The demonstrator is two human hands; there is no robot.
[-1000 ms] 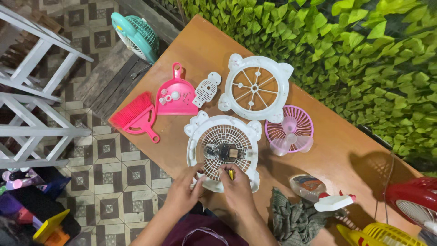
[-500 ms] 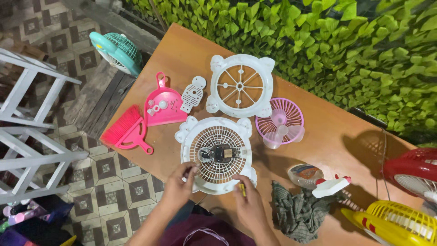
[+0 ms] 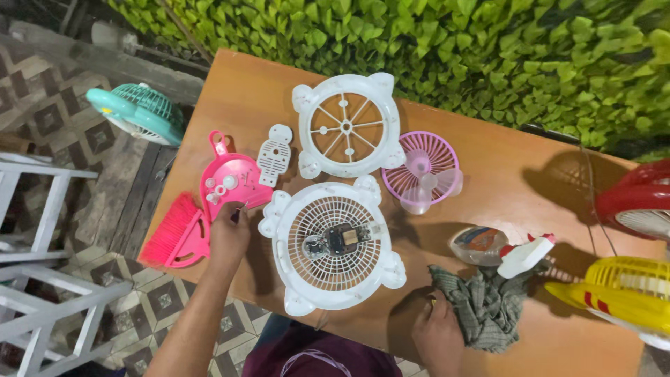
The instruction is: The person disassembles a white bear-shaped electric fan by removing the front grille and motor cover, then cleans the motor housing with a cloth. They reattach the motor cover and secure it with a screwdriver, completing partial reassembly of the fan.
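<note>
Here, left hand (image 3: 229, 237): pinching a small screw over the pink dustpan (image 3: 230, 183).
Right hand (image 3: 438, 334): resting half-curled, holding nothing, touching the grey rag (image 3: 485, 307).
Spray bottle (image 3: 488, 246): lying beside the rag, orange label.

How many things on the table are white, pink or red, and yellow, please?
White: 3, the fan housing, the frame and the small plate.
Pink or red: 4, the dustpan, the brush, the small fan and the red fan.
Yellow: 1, the yellow fan.
Total: 8.

Fan parts (image 3: 333, 244) on wooden table (image 3: 516, 174)
</note>
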